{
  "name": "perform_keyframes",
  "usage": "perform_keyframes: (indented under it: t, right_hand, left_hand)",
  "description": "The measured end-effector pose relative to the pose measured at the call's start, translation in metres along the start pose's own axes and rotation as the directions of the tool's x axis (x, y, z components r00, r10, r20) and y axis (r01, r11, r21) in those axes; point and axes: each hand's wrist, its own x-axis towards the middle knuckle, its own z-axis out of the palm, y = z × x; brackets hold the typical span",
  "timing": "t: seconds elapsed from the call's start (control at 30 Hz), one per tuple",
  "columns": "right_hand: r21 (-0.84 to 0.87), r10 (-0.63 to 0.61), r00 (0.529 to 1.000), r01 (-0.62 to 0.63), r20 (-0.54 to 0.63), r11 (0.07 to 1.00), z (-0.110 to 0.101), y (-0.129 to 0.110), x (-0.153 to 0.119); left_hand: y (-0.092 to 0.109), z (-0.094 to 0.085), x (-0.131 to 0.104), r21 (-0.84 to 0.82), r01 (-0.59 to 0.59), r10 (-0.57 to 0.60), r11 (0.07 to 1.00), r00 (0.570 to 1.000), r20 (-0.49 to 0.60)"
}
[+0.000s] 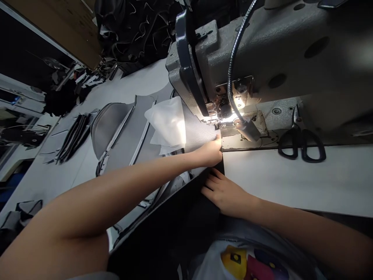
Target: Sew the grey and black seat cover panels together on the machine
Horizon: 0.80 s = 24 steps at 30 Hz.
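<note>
While its small lamp is lighting the needle area, the sewing machine is standing over one end of the grey cloth. Cloth is running leftward from the machine, white sheet lying on top.

Left hand: bending its fingers down at the cloth's edge, just in front of the machine's needle area. Pinching or only pressing, cannot tell.
Right hand: lying nearer the wearer than the machine, fingers spreading over the dark cloth. Thumb is not showing, so cannot tell whether it is gripping.

Risks, my judgement: left fingertips are sitting close to the needle area; a sudden pull of the cloth could be drawing them in. The dark cloth is hanging toward the wearer's lap, and its weight could be dragging the edge askew. The loose white sheet could be sliding and catching beneath. Scissors, resting partly on the machine's bed, could be getting knocked by the right forearm.

Containers: none showing clearly. A black heap is piling up beyond the machine's needle end; whether anything is holding it, cannot tell. Folded pieces are lying loose, well left of the machine.
</note>
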Motion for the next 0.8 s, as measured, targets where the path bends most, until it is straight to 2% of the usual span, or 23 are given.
perform_keyframes:
  t: [0.07,0.23,0.3,0.37,0.4,0.47,0.5,0.57,0.63,0.7,0.73,0.77,0.8]
  right_hand:
    - [0.007,0.027,1.000,-0.027,0.008,1.000,0.000,0.004,0.003]
    - [0.015,0.138,0.990,-0.139,0.023,0.990,-0.003,0.012,0.009]
    - [0.033,0.168,0.985,-0.169,0.042,0.985,-0.006,0.013,0.009]
    - [0.072,0.149,0.985,-0.155,0.081,0.985,-0.011,0.013,0.007]
    - [0.102,0.112,0.988,-0.122,0.104,0.987,-0.014,0.012,0.004]
    - [0.168,-0.014,0.991,-0.009,0.136,0.986,-0.021,0.009,-0.004]
    - [0.193,-0.095,0.985,0.065,0.147,0.979,-0.024,0.007,-0.008]
    - [0.189,-0.229,0.960,0.197,0.163,0.962,-0.025,0.002,-0.016]
    - [0.120,-0.285,0.944,0.268,0.163,0.956,-0.017,-0.004,-0.018]
    - [0.034,-0.289,0.947,0.287,0.139,0.957,-0.001,-0.011,-0.010]
    - [-0.010,-0.275,0.954,0.278,0.118,0.961,0.009,-0.015,0.000]
    - [-0.048,-0.252,0.962,0.258,0.104,0.965,0.018,-0.018,0.012]
    - [-0.078,-0.219,0.970,0.228,0.105,0.971,0.027,-0.021,0.027]
  left_hand:
    - [0.000,-0.003,0.004,-0.031,0.004,-0.004,1.000,1.000,-0.006]
    - [0.000,-0.012,0.016,-0.035,-0.069,0.065,0.997,0.992,-0.108]
    - [0.001,-0.021,0.007,-0.011,-0.052,0.052,0.999,0.998,-0.041]
    - [-0.001,-0.034,-0.021,-0.007,-0.067,0.067,0.998,0.997,0.045]
    - [-0.004,-0.041,-0.044,-0.024,-0.088,0.089,0.996,0.994,0.069]
    - [-0.014,-0.049,-0.104,-0.107,-0.150,0.153,0.983,0.988,0.019]
    - [-0.020,-0.047,-0.138,-0.149,-0.135,0.139,0.980,0.990,0.015]
    - [-0.033,-0.029,-0.201,-0.219,-0.001,0.007,0.976,1.000,0.027]
    - [-0.046,0.003,-0.241,-0.266,0.102,-0.106,0.959,0.994,-0.004]
    - [-0.063,0.031,-0.252,-0.246,0.138,-0.167,0.959,0.981,-0.098]
    - [-0.072,0.036,-0.247,-0.207,0.130,-0.157,0.970,0.981,-0.116]
    - [-0.081,0.035,-0.239,-0.149,0.116,-0.135,0.982,0.983,-0.126]
    - [-0.090,0.025,-0.229,-0.074,0.113,-0.123,0.991,0.982,-0.142]
